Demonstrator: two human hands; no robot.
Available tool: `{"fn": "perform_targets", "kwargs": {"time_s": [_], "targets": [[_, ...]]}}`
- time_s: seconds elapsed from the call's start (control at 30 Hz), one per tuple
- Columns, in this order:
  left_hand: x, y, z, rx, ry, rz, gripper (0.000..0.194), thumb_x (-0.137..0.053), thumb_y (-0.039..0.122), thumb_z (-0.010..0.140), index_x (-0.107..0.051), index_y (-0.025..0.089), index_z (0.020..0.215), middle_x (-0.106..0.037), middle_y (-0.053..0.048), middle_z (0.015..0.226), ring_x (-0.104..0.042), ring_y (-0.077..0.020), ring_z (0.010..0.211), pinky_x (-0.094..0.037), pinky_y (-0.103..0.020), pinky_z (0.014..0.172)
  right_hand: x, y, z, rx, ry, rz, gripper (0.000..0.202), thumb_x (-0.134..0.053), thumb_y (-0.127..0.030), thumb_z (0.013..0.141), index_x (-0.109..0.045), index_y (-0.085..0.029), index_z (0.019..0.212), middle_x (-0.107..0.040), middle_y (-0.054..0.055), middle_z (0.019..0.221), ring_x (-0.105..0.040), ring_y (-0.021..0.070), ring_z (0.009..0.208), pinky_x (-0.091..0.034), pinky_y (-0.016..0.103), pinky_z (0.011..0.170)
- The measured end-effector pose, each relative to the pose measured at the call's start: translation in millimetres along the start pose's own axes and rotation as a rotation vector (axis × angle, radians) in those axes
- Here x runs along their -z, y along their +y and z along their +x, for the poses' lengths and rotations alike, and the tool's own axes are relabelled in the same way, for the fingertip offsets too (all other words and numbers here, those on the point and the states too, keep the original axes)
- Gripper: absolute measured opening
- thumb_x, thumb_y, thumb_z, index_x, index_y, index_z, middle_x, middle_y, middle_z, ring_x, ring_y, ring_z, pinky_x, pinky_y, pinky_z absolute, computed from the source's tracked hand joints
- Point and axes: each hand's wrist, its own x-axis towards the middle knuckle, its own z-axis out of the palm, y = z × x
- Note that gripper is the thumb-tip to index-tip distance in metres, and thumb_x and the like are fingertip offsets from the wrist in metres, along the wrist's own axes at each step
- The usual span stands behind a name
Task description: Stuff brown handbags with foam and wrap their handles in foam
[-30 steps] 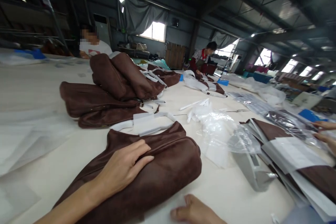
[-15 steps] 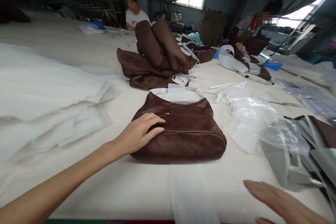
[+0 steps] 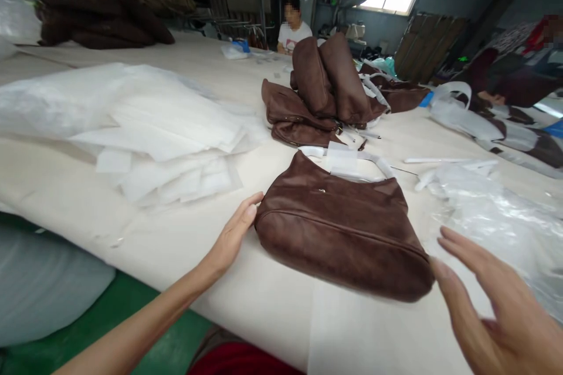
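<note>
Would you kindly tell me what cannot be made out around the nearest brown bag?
In the head view:
Metal mark on the nearest brown bag: too small to read.
Bag's underside: hidden by the bag itself.
Right hand: forearm cut off by the frame's edge; whether the thumb touches the bag is unclear.
Clear plastic: cut off by the right edge, partly hidden behind the right hand.

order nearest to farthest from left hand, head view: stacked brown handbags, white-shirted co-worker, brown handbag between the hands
1. Brown handbag: just right of the left hand
2. Stacked brown handbags: beyond that handbag
3. White-shirted co-worker: far background
</note>
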Motion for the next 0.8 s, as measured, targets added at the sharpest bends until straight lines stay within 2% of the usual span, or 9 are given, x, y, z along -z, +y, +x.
{"fn": "perform_targets", "kwargs": {"time_s": [0.07, 0.17, 0.33, 0.43, 0.5, 0.57, 0.67, 0.73, 0.8], "targets": [[-18.2, -2.0, -2.4, 0.007, 0.025, -0.089, 0.061, -0.033, 0.060, 0.098, -0.045, 0.022, 0.144, -0.041, -0.008, 0.155, -0.035, -0.0263, 0.144, -0.025, -0.046, 0.122, -22.9, 19.3, 9.4, -0.244, 0.026, 0.020, 0.060, -0.052, -0.059, 0.090, -0.056, -0.019, 0.135, -0.059, 0.014, 0.137, -0.061, 0.0324, 0.119, -0.057, 0.042, 0.085], [-39.8, 10.6, 12.3, -0.090, 0.073, -0.099, 0.059, -0.034, 0.056, 0.099, -0.045, 0.020, 0.144, -0.039, -0.006, 0.156, -0.029, -0.0211, 0.147, -0.015, -0.040, 0.125, -49.8, 33.8, 2.8, -0.441, -0.111, 0.153, 0.062, -0.051, -0.067, 0.086, -0.063, -0.019, 0.123, -0.072, 0.010, 0.115, -0.068, 0.0280, 0.104, -0.057, 0.036, 0.082], [-34.5, 31.2, 58.8, -0.224, 0.020, 0.047, 0.052, -0.039, 0.051, 0.097, -0.057, 0.017, 0.132, -0.052, -0.010, 0.146, -0.045, -0.0230, 0.137, -0.026, -0.041, 0.121, -45.7, 31.0, -16.8, -0.575, -0.188, 0.072, 0.056, -0.054, -0.071, 0.082, -0.069, -0.023, 0.107, -0.075, 0.004, 0.090, -0.067, 0.0225, 0.067, -0.056, 0.037, 0.068], [-21.1, 37.5, 68.1, -0.294, -0.047, 0.316, 0.056, -0.039, 0.057, 0.096, -0.058, 0.017, 0.130, -0.048, -0.012, 0.149, -0.039, -0.0289, 0.142, -0.026, -0.049, 0.120, -32.0, 31.7, -11.2, -0.373, -0.161, -0.023, 0.055, -0.055, -0.067, 0.085, -0.064, -0.023, 0.117, -0.071, 0.008, 0.112, -0.068, 0.0269, 0.086, -0.056, 0.041, 0.075], [-18.4, 46.4, 62.4, -0.462, -0.135, 0.531, 0.059, -0.039, 0.060, 0.096, -0.051, 0.020, 0.138, -0.041, -0.011, 0.155, -0.026, -0.0314, 0.148, -0.020, -0.055, 0.121, -28.3, 27.5, -2.6, -0.103, -0.148, -0.102, 0.058, -0.058, -0.059, 0.087, -0.055, -0.023, 0.132, -0.061, 0.011, 0.133, -0.060, 0.0308, 0.114, -0.051, 0.045, 0.093], [-22.8, 57.4, 51.2, -0.660, -0.323, 0.704, 0.068, -0.046, 0.062, 0.093, -0.038, 0.022, 0.147, -0.038, -0.011, 0.156, -0.019, -0.0324, 0.150, -0.013, -0.058, 0.121, -31.5, 17.4, 5.7, 0.121, -0.222, -0.180, 0.069, -0.066, -0.050, 0.085, -0.043, -0.021, 0.143, -0.054, 0.014, 0.140, -0.052, 0.0322, 0.126, -0.044, 0.048, 0.102], [-35.7, 67.0, 35.3, -0.838, -0.590, 0.868, 0.098, -0.070, 0.060, 0.079, -0.021, 0.018, 0.153, -0.048, -0.017, 0.147, -0.038, -0.0337, 0.140, -0.017, -0.056, 0.119, -44.8, -0.4, 10.9, 0.254, -0.312, -0.288, 0.082, -0.076, -0.036, 0.077, -0.035, -0.017, 0.145, -0.060, 0.016, 0.127, -0.057, 0.0336, 0.112, -0.048, 0.048, 0.090], [-42.5, 66.7, 31.1, -0.863, -0.632, 0.943, 0.107, -0.083, 0.051, 0.070, -0.023, 0.015, 0.151, -0.057, -0.016, 0.134, -0.052, -0.0322, 0.123, -0.031, -0.050, 0.110, -54.2, -6.7, 10.5, 0.261, -0.303, -0.330, 0.070, -0.077, -0.029, 0.074, -0.043, -0.017, 0.135, -0.063, 0.013, 0.110, -0.059, 0.0310, 0.096, -0.048, 0.043, 0.077], [-47.4, 64.3, 33.4, -0.863, -0.599, 0.998, 0.098, -0.087, 0.043, 0.068, -0.032, 0.015, 0.144, -0.060, -0.012, 0.122, -0.057, -0.0296, 0.108, -0.040, -0.043, 0.094, -61.6, -6.4, 10.7, 0.252, -0.250, -0.359, 0.054, -0.076, -0.024, 0.075, -0.048, -0.017, 0.121, -0.061, 0.010, 0.099, -0.058, 0.0281, 0.087, -0.044, 0.038, 0.070]]}}
